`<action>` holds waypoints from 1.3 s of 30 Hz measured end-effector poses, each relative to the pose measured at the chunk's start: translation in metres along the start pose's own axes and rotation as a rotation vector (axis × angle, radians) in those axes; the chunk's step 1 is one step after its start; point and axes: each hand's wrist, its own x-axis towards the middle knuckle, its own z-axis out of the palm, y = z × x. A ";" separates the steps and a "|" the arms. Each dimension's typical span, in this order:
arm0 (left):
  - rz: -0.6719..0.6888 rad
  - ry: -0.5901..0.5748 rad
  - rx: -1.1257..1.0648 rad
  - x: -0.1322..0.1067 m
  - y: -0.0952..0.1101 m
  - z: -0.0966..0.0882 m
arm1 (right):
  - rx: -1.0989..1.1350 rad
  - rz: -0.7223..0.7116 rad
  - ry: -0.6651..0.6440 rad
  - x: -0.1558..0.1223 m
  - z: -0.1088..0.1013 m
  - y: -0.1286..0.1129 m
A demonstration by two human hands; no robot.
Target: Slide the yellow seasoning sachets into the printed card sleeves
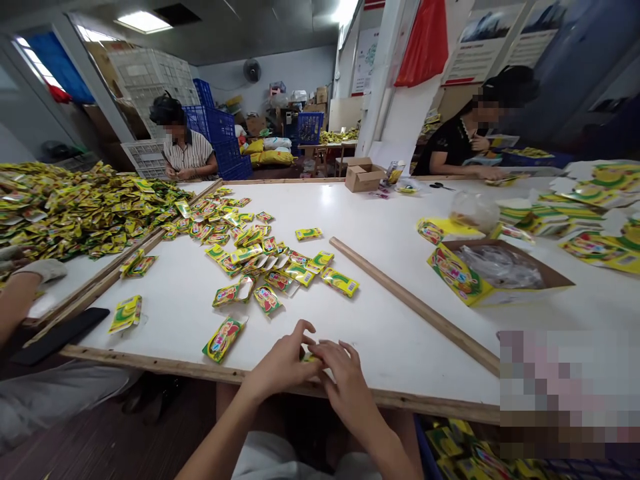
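Near the front edge of the white table, my left hand (281, 360) and my right hand (345, 373) meet over a small yellow-green carton (311, 358). Fingers of both hands are curled around it, hiding most of it. To the left of my hands lies a similar printed carton (224, 339). Beyond them is a loose cluster of small cartons, among them one lying flat (341, 281) and another with its end flap up (269, 300).
A wooden strip (400, 293) crosses the table on my right, and another strip (107, 283) borders a large carton heap (85, 207). An open display box (500, 270) holds clear plastic. Below the edge stands a crate of cartons (465, 450). Other people sit around the table.
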 end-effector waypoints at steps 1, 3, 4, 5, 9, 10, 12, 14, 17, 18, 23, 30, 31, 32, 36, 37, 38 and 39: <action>-0.005 -0.014 -0.070 0.002 0.000 0.000 | 0.019 0.044 0.020 0.002 0.003 0.004; -0.014 0.019 -0.214 0.006 -0.007 -0.001 | 0.104 0.175 0.099 0.002 0.005 0.013; -0.009 0.053 -0.280 0.008 -0.012 0.000 | 0.174 0.239 0.135 0.002 0.006 0.017; 0.003 0.084 -0.341 0.009 -0.018 0.003 | 0.252 0.290 0.159 0.001 0.007 0.021; 0.065 0.201 -0.518 0.014 -0.037 0.026 | 0.477 0.364 0.162 -0.002 0.014 0.025; 0.072 0.238 -0.533 0.015 -0.039 0.033 | 0.499 0.373 0.173 -0.002 0.015 0.024; 0.080 0.289 -0.511 0.016 -0.041 0.042 | 0.525 0.392 0.202 -0.001 0.015 0.023; 0.098 0.281 -0.455 0.016 -0.040 0.045 | 0.524 0.397 0.217 -0.001 0.013 0.023; 0.132 0.251 -0.347 0.015 -0.038 0.042 | 0.490 0.373 0.200 0.002 0.006 0.026; 0.139 0.245 -0.320 0.015 -0.037 0.041 | 0.474 0.367 0.189 0.004 0.004 0.028; 0.160 0.263 -0.345 0.019 -0.037 0.041 | 0.356 0.312 0.190 0.018 -0.005 0.034; 0.216 0.321 -0.377 0.023 -0.031 0.044 | 0.371 0.267 0.315 0.019 -0.003 0.037; 0.223 0.319 -0.338 0.023 -0.030 0.043 | 0.352 0.247 0.292 0.018 -0.004 0.036; 0.228 0.321 -0.303 0.022 -0.029 0.041 | 0.339 0.227 0.275 0.018 -0.005 0.035; 0.209 0.362 -0.258 0.022 -0.024 0.040 | 0.329 0.194 0.272 0.018 -0.006 0.029; 0.196 0.373 -0.257 0.022 -0.024 0.040 | 0.323 0.201 0.278 0.018 -0.006 0.028; 0.181 0.387 -0.254 0.023 -0.024 0.041 | 0.314 0.213 0.282 0.019 -0.006 0.027; 0.166 0.401 -0.248 0.024 -0.024 0.043 | 0.303 0.227 0.286 0.019 -0.006 0.025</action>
